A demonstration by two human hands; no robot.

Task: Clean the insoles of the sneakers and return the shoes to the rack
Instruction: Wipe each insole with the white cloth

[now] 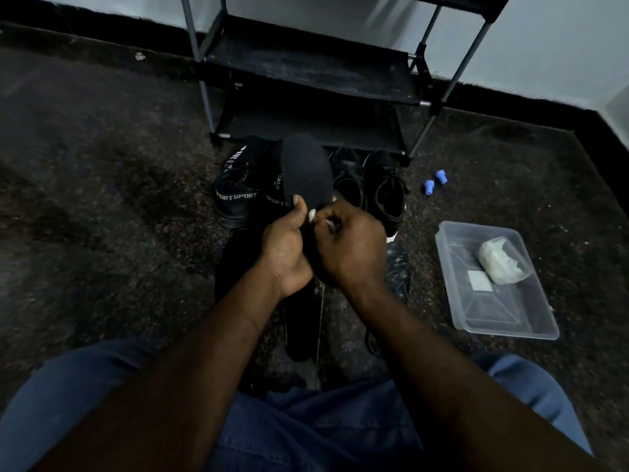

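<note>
The dark speckled floor [102,199] fills most of the view, with the person's blue-trousered legs at the bottom edge. Against the pale wall stands the black shoe rack [306,73], a grey tube frame with dark fabric shelves; the shelves in view carry no shoes.

To the right, well apart from the rack, a clear plastic container [446,284] sits on the floor. It holds a white crumpled lump [500,260] and, just beside that, a small pale square [479,280].

Two pairs of black sneakers stand on the floor just in front of the rack's lowest shelf. The left pair [235,195] has white "SPORT" lettering, and the right pair [384,189] is laced, with a white sole edge showing.

The black insole [306,168] is held up over the sneakers, its rounded toe end pointing towards the rack. The left hand [286,250] grips its lower end — fingers curled behind, thumb pressed on the front face. The right hand [350,253] meets it there, its fingers closed in a pinch on a small white wad [312,214] that touches the insole.

Below the hands a long dark shape [303,328] lies on the floor between the legs — too dim to tell what it is.

Two small blue pieces [429,186] lie near each other on the floor, right of the laced pair.
</note>
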